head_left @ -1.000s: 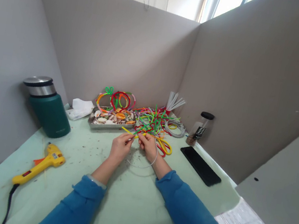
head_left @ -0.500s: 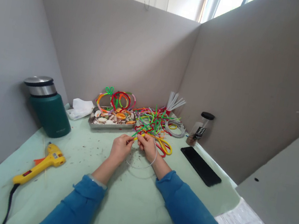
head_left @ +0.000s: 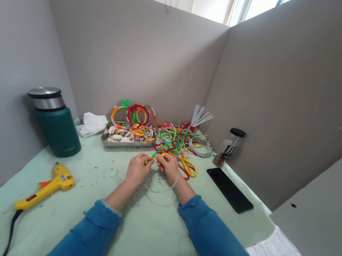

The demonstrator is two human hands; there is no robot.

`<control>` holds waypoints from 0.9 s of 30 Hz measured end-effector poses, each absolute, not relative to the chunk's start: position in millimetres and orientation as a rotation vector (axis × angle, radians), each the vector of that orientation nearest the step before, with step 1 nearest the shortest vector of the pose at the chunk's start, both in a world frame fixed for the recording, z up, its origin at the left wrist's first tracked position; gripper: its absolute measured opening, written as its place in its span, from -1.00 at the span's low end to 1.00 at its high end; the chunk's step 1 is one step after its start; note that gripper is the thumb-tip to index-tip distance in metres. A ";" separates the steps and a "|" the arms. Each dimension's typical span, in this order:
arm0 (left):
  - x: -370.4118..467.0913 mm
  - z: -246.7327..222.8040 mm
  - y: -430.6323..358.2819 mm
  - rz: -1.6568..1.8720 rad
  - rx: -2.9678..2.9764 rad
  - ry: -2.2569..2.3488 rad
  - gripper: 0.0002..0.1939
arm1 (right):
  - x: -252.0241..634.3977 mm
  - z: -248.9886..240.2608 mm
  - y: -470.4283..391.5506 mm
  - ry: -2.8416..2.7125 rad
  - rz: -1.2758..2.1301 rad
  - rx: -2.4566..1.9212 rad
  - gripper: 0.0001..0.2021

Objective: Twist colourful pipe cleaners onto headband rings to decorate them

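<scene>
Above the middle of the table my left hand (head_left: 139,167) and my right hand (head_left: 168,167) pinch a short yellow strand (head_left: 160,155) between their fingertips, close together. A thin grey wire ring (head_left: 160,192) hangs below, curving from one hand to the other. Just behind the fingers lies a heap of coloured fuzzy stems (head_left: 176,137), and a green one reaches down to the fingertips. Yellow-handled scissors (head_left: 191,168) or similar loops lie right of my right hand, partly hidden by it; what they are exactly is unclear.
A metal tray (head_left: 127,145) of shells holds coloured rings at the back. On the left are a green bottle (head_left: 59,131), tissues (head_left: 93,123) and a yellow glue gun (head_left: 45,190). A wire coil (head_left: 208,151), a jar (head_left: 227,148) and a black phone (head_left: 229,189) are on the right.
The yellow strand and green stem at my fingertips have shifted slightly, with more yellow showing by my left fingers. Both hands stay in nearly the same place.
</scene>
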State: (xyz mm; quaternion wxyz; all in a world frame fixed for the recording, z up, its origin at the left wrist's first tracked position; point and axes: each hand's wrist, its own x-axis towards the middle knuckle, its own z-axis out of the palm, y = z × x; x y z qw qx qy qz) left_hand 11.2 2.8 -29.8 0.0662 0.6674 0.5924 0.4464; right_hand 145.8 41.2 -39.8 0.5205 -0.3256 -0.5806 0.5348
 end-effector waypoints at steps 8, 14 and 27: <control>11.2 -28.0 3.2 1.316 1.854 1.796 -0.86 | 146.4 -40.9 41.7 -1.411 1.284 -0.782 -0.69; 8.8 -30.7 6.0 1.287 1.644 1.705 -0.77 | 146.3 -39.6 40.4 -1.405 1.287 -0.767 -0.69; 10.1 -27.2 4.2 1.266 1.314 1.480 -0.74 | 146.6 -44.2 44.7 -1.418 1.284 -0.761 -0.69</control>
